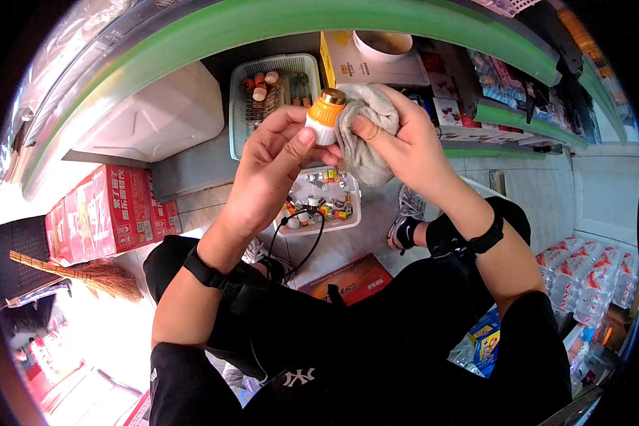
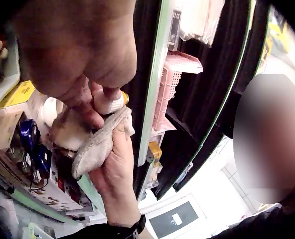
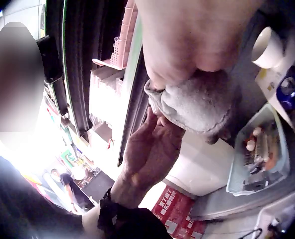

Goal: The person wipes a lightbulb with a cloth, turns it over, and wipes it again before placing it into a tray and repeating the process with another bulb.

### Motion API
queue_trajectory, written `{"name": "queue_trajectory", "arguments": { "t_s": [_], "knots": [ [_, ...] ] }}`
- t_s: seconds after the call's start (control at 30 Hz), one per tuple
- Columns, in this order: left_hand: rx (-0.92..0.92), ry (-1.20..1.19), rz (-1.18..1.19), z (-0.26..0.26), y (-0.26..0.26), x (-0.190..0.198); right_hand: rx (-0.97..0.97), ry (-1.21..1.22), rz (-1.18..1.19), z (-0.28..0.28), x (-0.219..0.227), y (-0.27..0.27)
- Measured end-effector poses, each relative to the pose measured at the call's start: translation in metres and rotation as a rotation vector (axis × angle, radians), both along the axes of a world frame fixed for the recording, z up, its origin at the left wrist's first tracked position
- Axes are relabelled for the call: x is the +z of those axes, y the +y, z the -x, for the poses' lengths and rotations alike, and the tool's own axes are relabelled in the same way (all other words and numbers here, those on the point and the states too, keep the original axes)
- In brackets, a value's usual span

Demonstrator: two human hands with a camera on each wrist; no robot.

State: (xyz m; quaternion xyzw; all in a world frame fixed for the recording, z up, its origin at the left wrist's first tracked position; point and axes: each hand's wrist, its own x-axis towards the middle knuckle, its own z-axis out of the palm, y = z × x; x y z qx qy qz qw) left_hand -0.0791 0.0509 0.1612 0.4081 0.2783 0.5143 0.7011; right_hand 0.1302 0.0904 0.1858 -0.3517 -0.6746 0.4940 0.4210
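A small white bottle with an orange and gold top [image 1: 325, 117] is pinched between the thumb and fingers of my left hand [image 1: 271, 160]. My right hand [image 1: 412, 145] grips a grey cloth [image 1: 369, 135], its thumb on the near face, and the cloth touches the bottle's right side. In the left wrist view, the bottle [image 2: 110, 103] shows beside the cloth [image 2: 100, 149], with my left hand [image 2: 80, 55] above and my right hand [image 2: 115, 184] below. The cloth [image 3: 197, 102] hides the bottle in the right wrist view.
Below the hands, a white basket [image 1: 356, 206] of small items stands on the floor; a pale green basket [image 1: 236, 106] sits on the shelf beyond. A box with a white bowl [image 1: 382, 46], red cartons [image 1: 113, 213], a broom [image 1: 110, 280] and wrapped bottles [image 1: 582, 280] stand around.
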Motion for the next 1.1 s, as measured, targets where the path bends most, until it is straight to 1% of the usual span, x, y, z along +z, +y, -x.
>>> {"name": "queue_trajectory", "arguments": {
  "t_s": [0.03, 0.07, 0.13, 0.17, 0.23, 0.27, 0.33, 0.47, 0.53, 0.6, 0.7, 0.73, 0.8, 0.93, 1.03, 1.1],
  "knots": [
    [0.006, -0.015, 0.016, -0.001, 0.0, 0.001, 0.011, 0.03, -0.009, 0.002, -0.001, 0.0],
    [-0.001, 0.038, 0.012, 0.0, 0.001, -0.001, 0.023, 0.059, -0.018, 0.004, -0.002, 0.0],
    [-0.014, 0.145, 0.003, 0.002, 0.002, -0.004, 0.06, 0.089, 0.068, 0.006, 0.002, -0.002],
    [0.008, 0.138, 0.023, 0.001, 0.001, -0.003, 0.079, 0.104, 0.112, 0.007, 0.003, -0.003],
    [0.052, 0.123, 0.061, -0.006, -0.003, 0.006, 0.05, 0.012, 0.05, 0.001, -0.004, 0.005],
    [0.107, 0.099, 0.061, -0.011, -0.004, 0.009, 0.036, -0.034, 0.018, -0.001, -0.007, 0.008],
    [0.215, 0.052, 0.063, -0.022, -0.007, 0.013, 0.03, 0.026, 0.057, 0.002, -0.005, 0.006],
    [0.043, -0.132, 0.093, -0.006, -0.002, 0.0, 0.068, 0.075, 0.052, 0.005, 0.002, 0.005],
    [-0.054, -0.233, 0.13, 0.001, -0.001, -0.004, 0.064, 0.108, 0.131, 0.003, 0.008, 0.006],
    [-0.098, -0.276, 0.169, 0.003, -0.002, -0.003, 0.072, 0.105, 0.169, -0.001, 0.01, 0.008],
    [-0.165, -0.31, 0.199, 0.003, -0.001, 0.002, 0.139, 0.163, 0.339, -0.005, 0.013, 0.008],
    [-0.186, -0.315, 0.205, 0.003, -0.001, 0.003, 0.15, 0.136, 0.286, -0.005, 0.013, 0.008],
    [-0.243, -0.291, 0.235, 0.005, -0.001, -0.006, 0.174, 0.082, 0.181, -0.003, 0.012, 0.006],
    [-0.289, -0.205, 0.232, 0.008, 0.003, -0.01, 0.22, 0.023, 0.148, -0.002, 0.007, 0.007],
    [-0.016, -0.051, 0.236, -0.009, -0.005, 0.008, 0.15, -0.017, 0.065, -0.003, -0.001, 0.012],
    [0.024, -0.006, 0.143, -0.01, -0.004, 0.005, 0.133, 0.01, 0.073, -0.001, 0.003, 0.011]
  ]
}}
